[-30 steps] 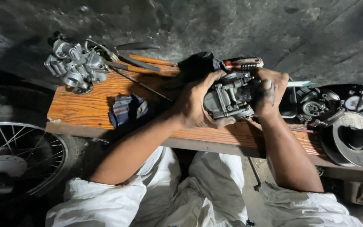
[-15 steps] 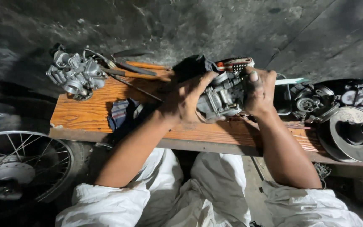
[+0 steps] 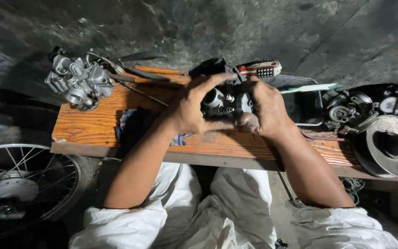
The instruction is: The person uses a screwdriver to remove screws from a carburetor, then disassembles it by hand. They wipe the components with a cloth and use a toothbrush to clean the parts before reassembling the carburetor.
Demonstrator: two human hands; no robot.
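no packages, labels, signs or screens in view (workbench clutter only)

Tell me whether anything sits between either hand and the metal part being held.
Nothing visible does. The left hand and right hand both grip the metal part directly, above the wooden bench.

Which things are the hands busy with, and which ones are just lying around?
In hand:
left hand
right hand
dark metal engine part, gripped by both

Lying about:
second carburetor-like part on the wooden board
red-handled tool
blue rag
round metal drum
spoked wheel
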